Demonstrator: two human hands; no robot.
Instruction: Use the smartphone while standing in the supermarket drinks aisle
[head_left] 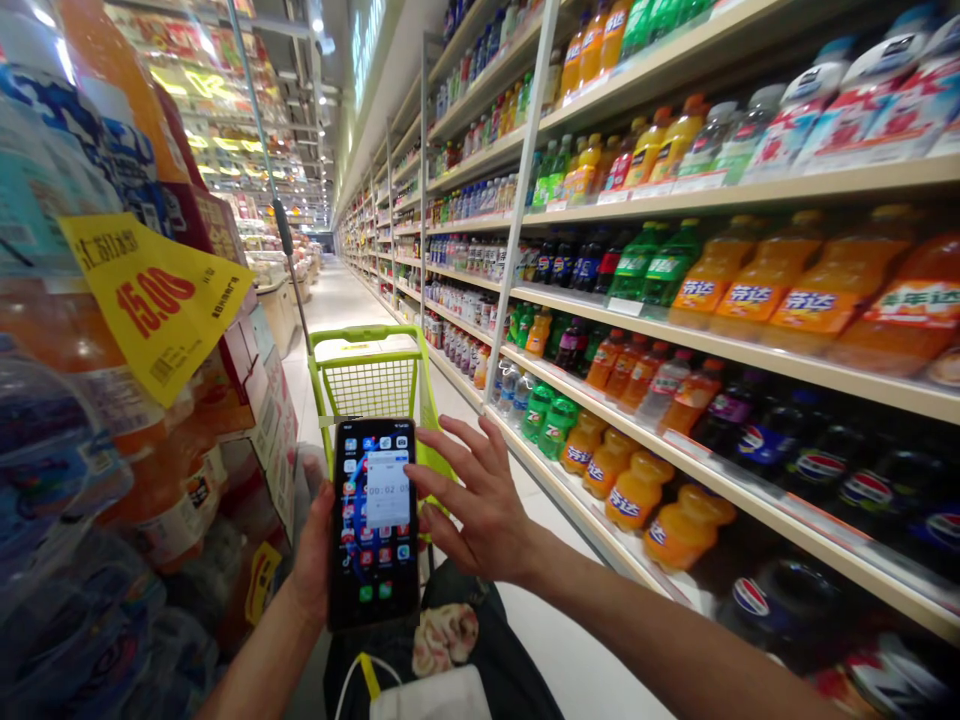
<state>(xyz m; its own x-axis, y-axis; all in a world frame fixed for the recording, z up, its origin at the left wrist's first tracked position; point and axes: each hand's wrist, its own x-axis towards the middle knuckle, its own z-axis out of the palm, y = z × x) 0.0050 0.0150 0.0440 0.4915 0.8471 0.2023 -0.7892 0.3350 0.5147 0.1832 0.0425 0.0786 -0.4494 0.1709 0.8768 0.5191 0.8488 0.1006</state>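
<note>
A black smartphone (373,580) is held upright in my left hand (311,550), which grips its left side. Its lit screen has rows of app icons and a small white timer window. My right hand (472,500) is at the phone's right edge, fingers spread, with the index fingertip close to the timer window; whether it touches the glass I cannot tell. Just beyond the phone stands a lime-green shopping cart (367,335), its lower part hidden by the phone and my hands. Below the phone are a patterned scrunchie (446,638) and a white box-like object (431,697) with a cable.
Long shelves (750,190) of bottled drinks line the right side. On the left rise stacked bottles and cartons (262,430), with a yellow price sign (157,300) jutting out. Between them the pale aisle floor (322,290) runs into the distance.
</note>
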